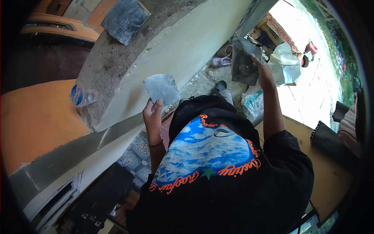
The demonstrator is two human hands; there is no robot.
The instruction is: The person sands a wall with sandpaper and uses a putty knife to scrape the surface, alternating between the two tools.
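My left hand (152, 113) is closed on the lower edge of a thin, grey, roughly square sheet (161, 89), its thumb lying on the face. The sheet is held up in front of the pale low wall. Over on the right, my right hand (263, 71) grips the edge of a dark, flat rectangular slab (244, 62) with scuffed, dusty marks. A stack of similar dark grey sheets (124, 21) lies on the rough concrete ledge (163, 15), apart from both hands.
A clear plastic cup (90, 96) and a blue-labelled container (77, 95) stand at the ledge's near end. Beyond my right hand are a lilac clog (221, 62), a whitish plastic bag (286, 62) and a bright doorway. A wooden table (331, 187) is at the right.
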